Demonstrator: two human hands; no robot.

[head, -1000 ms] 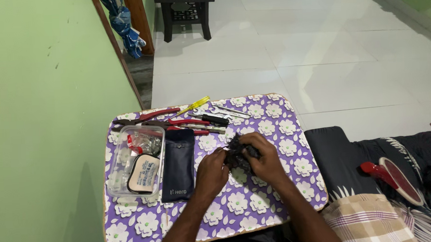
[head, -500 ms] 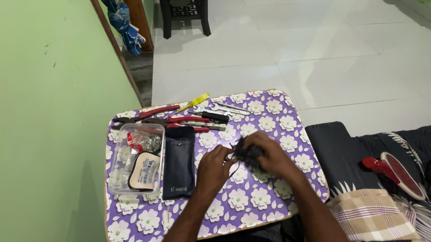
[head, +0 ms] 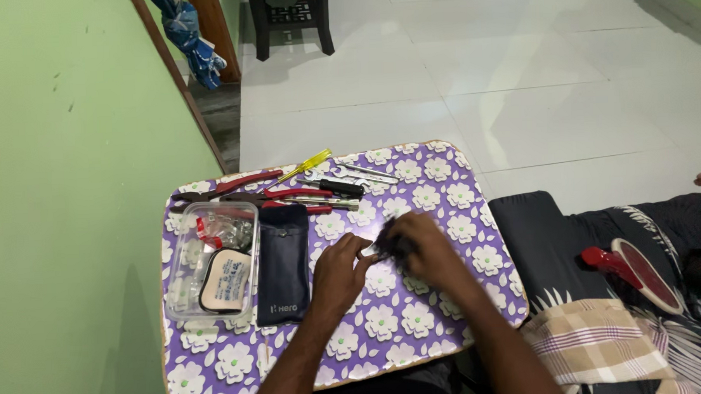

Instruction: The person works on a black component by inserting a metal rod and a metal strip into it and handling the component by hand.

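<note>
Both my hands meet over the middle of a small table (head: 417,327) covered in purple cloth with white flowers. My right hand (head: 422,245) is closed over a small dark object (head: 384,236) that it mostly hides. My left hand (head: 341,267) pinches a small pale part at that object's left side. The object is blurred and I cannot tell what it is.
A dark blue pouch (head: 283,261) lies left of my hands, beside a clear plastic box (head: 210,260) of small parts. Pliers, screwdrivers and spanners (head: 296,193) lie along the far edge. A green wall stands at left; a dark cushion and a red racket (head: 633,269) at right.
My hands have shifted slightly rightward and lower on the table while working the dark object; my right hand now covers more of it.
</note>
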